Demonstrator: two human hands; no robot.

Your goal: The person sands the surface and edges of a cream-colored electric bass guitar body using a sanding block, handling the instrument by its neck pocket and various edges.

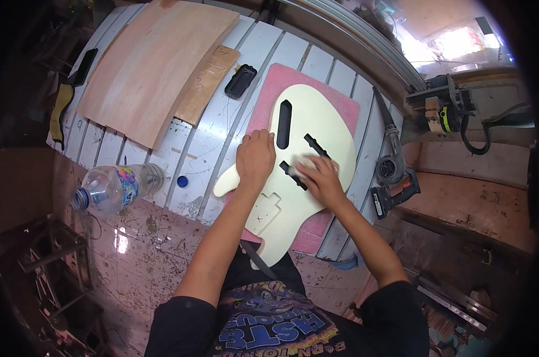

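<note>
Guitar body lies at frame centre, long axis running from upper to lower centre, with the left hand resting unclenched on its left edge and the right hand, nearer the black slots, bent over a blurred pale pad, grip closure indeterminable.

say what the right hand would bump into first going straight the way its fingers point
Most likely the left hand, resting at the left edge of the guitar body: the right hand points that way, over the nearer black strip. Height is unclear, so it might pass above.
</note>
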